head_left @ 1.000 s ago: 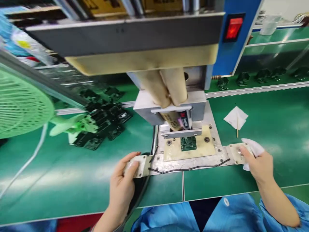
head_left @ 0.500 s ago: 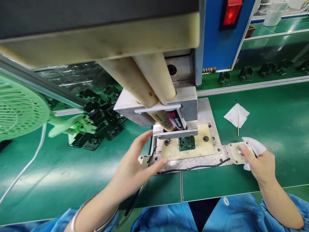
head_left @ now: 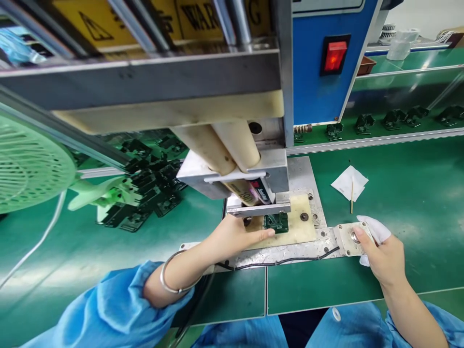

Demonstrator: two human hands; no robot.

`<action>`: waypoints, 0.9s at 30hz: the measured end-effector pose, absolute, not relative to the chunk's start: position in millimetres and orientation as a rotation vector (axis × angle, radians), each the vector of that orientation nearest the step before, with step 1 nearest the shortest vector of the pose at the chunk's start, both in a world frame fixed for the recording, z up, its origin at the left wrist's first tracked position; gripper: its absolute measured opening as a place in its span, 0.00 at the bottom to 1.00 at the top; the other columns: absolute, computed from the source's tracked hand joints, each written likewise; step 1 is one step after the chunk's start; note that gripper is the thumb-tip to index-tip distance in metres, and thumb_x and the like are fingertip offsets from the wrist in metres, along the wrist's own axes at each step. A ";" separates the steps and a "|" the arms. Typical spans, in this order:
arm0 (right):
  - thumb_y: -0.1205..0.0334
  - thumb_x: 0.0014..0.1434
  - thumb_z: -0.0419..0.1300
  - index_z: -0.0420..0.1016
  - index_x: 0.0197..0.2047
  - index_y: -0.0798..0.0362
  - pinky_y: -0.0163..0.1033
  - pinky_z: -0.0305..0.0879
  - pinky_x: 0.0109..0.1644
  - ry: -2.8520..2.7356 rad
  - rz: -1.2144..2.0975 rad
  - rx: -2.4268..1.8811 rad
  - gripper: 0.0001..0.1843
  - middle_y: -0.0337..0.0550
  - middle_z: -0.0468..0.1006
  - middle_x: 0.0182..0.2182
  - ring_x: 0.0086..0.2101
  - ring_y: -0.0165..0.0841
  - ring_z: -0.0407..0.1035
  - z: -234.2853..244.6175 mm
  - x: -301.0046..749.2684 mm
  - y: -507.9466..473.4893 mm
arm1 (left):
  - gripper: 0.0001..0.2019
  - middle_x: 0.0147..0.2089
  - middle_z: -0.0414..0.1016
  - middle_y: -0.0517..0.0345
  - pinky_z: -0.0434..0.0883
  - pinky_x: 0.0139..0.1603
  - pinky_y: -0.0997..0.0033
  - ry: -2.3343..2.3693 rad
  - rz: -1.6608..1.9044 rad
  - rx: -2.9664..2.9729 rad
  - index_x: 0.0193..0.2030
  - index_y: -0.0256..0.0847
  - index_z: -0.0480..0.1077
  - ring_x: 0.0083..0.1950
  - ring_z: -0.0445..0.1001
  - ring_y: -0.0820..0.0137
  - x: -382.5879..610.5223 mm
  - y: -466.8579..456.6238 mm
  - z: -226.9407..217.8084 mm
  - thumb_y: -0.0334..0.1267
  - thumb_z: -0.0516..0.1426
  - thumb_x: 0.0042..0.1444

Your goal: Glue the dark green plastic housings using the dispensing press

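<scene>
My left hand (head_left: 241, 236) reaches in under the press head. Its thumb tip is at the near left edge of a small dark green circuit board part (head_left: 276, 222), which sits in the cream-coloured fixture plate (head_left: 299, 231). The other fingers are hidden behind the head's metal bar (head_left: 263, 209). At the right end of the base, my right hand (head_left: 386, 253) grips a metal push-button box (head_left: 348, 240), thumb on or beside its round button. White coverings show on the right-hand fingers. Above the part, two cream cylinders (head_left: 235, 140) lead down into the metal head.
Dark circuit assemblies (head_left: 148, 186) are piled at left beside a green fan (head_left: 32, 159). More assemblies (head_left: 395, 117) line the back ledge. A white paper square (head_left: 350, 182) with a thin stick lies at right. A red switch (head_left: 335, 55) glows on the blue cabinet (head_left: 304, 92).
My left hand has moved right and inward, from the fixture's left side to the green part. The right hand keeps its grip on the button box. The camera view has shifted.
</scene>
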State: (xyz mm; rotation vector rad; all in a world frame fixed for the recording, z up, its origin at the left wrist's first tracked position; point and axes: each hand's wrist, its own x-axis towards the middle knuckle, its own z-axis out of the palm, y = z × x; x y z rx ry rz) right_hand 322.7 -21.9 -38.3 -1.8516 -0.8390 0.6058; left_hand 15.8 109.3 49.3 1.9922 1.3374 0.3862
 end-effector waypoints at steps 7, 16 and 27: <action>0.35 0.48 0.68 0.83 0.45 0.54 0.36 0.69 0.22 -0.861 0.564 -1.851 0.32 0.46 0.81 0.28 0.23 0.37 0.73 -46.4 324.3 -22.2 | 0.17 0.26 0.74 0.58 0.73 0.55 0.55 1.316 0.428 1.970 0.31 0.42 0.73 0.42 0.77 0.57 16.1 108.3 44.4 0.54 0.66 0.46; 0.35 0.48 0.67 0.84 0.42 0.53 0.42 0.74 0.35 -0.916 0.507 -1.874 0.31 0.47 0.83 0.31 0.34 0.45 0.78 -53.1 331.8 -21.0 | 0.29 0.48 0.80 0.44 0.71 0.60 0.49 1.168 0.509 1.581 0.50 0.37 0.73 0.55 0.75 0.53 17.9 111.5 47.4 0.48 0.70 0.42; 0.36 0.48 0.68 0.83 0.43 0.55 0.44 0.75 0.36 -0.886 0.433 -1.839 0.32 0.50 0.83 0.34 0.35 0.46 0.78 -55.6 333.5 -17.6 | 0.24 0.38 0.81 0.51 0.74 0.45 0.63 1.032 0.203 1.209 0.39 0.38 0.80 0.41 0.78 0.60 4.9 82.8 78.9 0.58 0.66 0.48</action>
